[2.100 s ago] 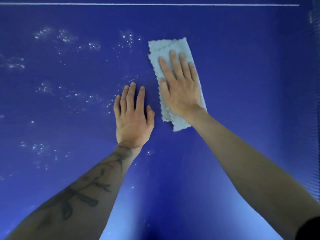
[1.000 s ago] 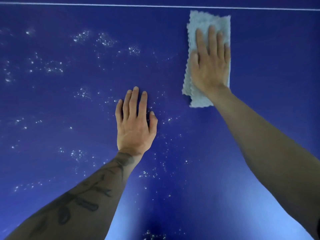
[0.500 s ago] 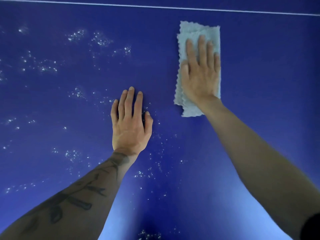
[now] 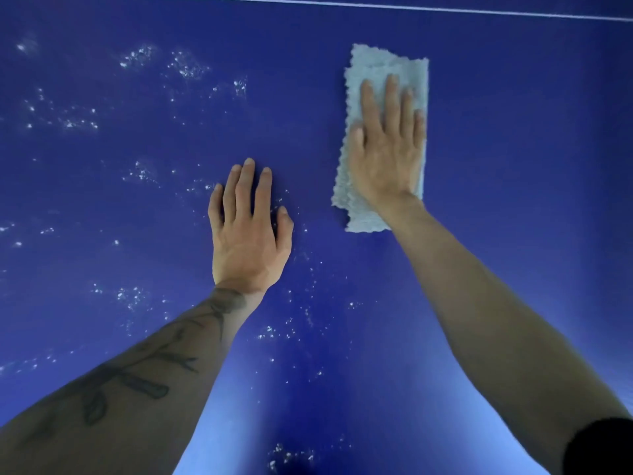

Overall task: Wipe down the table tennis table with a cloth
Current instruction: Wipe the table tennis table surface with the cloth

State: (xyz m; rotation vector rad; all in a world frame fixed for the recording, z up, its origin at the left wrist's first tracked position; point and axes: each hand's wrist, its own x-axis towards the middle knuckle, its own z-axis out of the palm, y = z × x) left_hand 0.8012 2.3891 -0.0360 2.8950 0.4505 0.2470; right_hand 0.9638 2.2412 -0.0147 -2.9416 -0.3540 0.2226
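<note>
The blue table tennis table (image 4: 513,166) fills the view, speckled with white droplets on its left and middle parts. A folded pale grey-blue cloth (image 4: 380,68) lies flat on it at the upper right. My right hand (image 4: 387,149) presses palm-down on the cloth, fingers spread and pointing away from me. My left hand (image 4: 248,231) rests flat on the bare table to the left of the cloth, holding nothing.
A thin white line (image 4: 445,9) runs across the table near the top of the view. White droplets (image 4: 185,68) lie scattered over the left half and below my left hand. The surface right of the cloth looks free of specks.
My right hand has slid the cloth back toward me, away from the white line, and slightly left. My left hand has stayed planted in the same place.
</note>
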